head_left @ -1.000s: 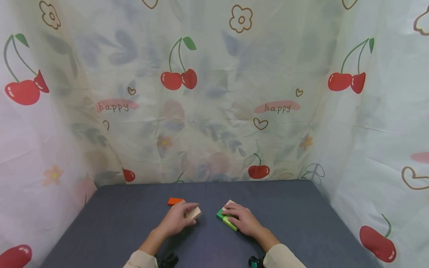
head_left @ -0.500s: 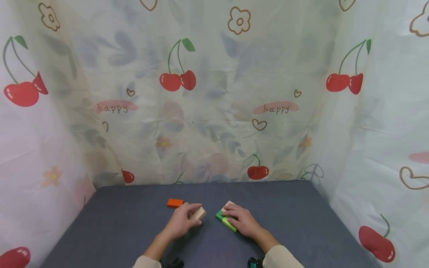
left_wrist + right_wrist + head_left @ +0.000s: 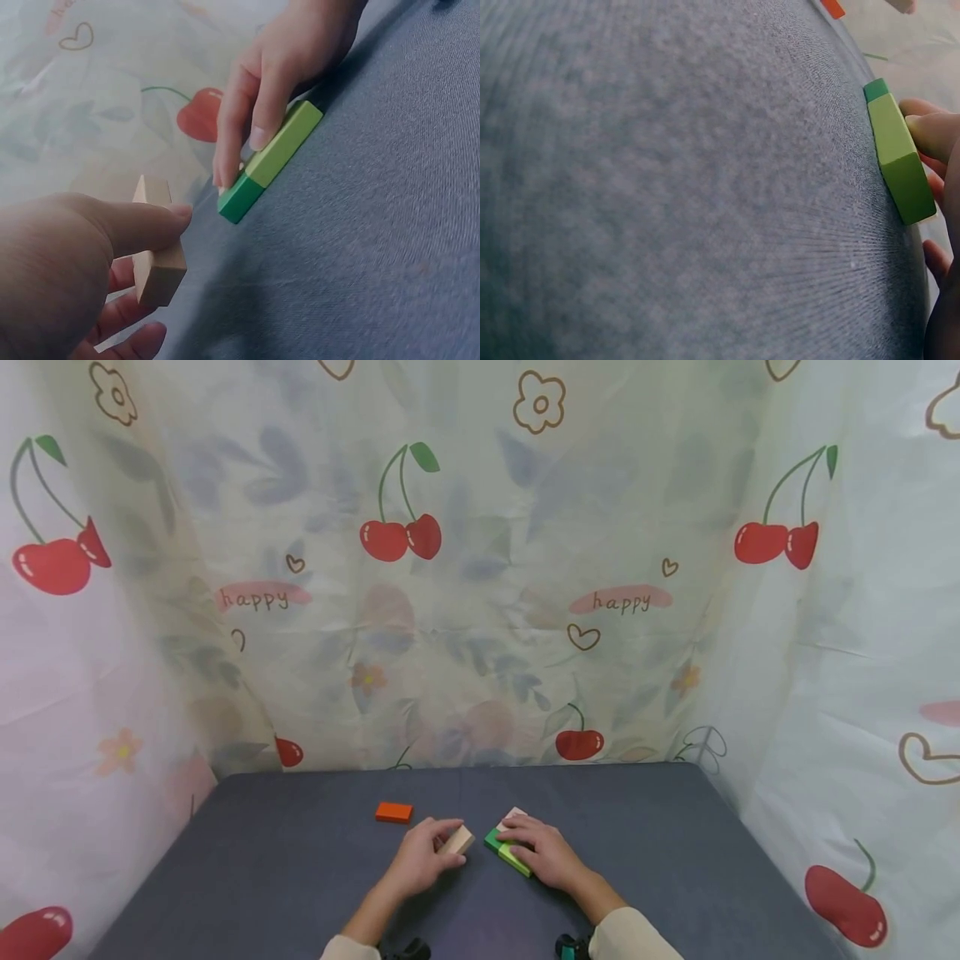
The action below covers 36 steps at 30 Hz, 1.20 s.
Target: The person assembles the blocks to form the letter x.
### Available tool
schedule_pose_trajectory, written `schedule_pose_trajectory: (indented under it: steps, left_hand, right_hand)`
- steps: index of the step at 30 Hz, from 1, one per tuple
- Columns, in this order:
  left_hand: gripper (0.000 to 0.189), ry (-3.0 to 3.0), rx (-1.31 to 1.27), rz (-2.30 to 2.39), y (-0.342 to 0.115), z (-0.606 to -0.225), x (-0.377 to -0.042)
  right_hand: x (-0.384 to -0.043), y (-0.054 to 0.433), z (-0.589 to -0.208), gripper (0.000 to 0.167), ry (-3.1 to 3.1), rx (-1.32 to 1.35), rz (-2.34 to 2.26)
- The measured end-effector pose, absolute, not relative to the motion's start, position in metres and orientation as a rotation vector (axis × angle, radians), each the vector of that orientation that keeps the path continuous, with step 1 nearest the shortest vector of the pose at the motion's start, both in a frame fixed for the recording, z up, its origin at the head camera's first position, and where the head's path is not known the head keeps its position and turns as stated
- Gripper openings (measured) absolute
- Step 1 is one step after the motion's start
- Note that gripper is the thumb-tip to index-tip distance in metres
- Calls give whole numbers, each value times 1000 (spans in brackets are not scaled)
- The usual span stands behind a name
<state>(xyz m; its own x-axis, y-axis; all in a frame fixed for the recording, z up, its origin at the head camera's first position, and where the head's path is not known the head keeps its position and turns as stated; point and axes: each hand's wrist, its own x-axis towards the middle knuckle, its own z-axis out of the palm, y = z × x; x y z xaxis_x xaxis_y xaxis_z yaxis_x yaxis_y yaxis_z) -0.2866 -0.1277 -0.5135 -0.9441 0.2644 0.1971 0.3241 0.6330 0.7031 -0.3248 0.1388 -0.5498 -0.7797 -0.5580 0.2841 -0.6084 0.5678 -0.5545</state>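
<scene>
In the head view my left hand [image 3: 424, 860] holds a plain wooden block [image 3: 457, 841] just left of a group of coloured blocks. The left wrist view shows the thumb across this wooden block [image 3: 159, 266], with fingers behind it. My right hand [image 3: 551, 856] rests on the group, its thumb touching a light green block [image 3: 286, 142] and a finger reaching a dark green block [image 3: 238, 196]. These two lie end to end. A pale pinkish block [image 3: 514, 815] runs off from the dark green one at an angle, partly covered by the right fingers.
An orange-red block [image 3: 393, 812] lies alone on the dark grey table [image 3: 300, 852], behind and left of the left hand. A curtain [image 3: 480, 568] printed with cherries and flowers stands along the table's back and sides.
My left hand has moved right with the wooden block, closer to the coloured blocks, uncovering the whole orange-red block. The right hand has stayed in place.
</scene>
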Motion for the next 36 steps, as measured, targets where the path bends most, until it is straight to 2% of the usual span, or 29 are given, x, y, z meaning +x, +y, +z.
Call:
schedule_pose_trajectory:
  steps: [22, 36]
  left_hand:
    - [47, -2887, -355, -1132, -97, -526, -289]
    - [42, -2901, -281, -918, -81, -530, -290]
  right_hand:
    - [-323, 139, -547, 29, -2716, 1013, 1056]
    - [-323, 140, -549, 29, -2710, 1021, 1060]
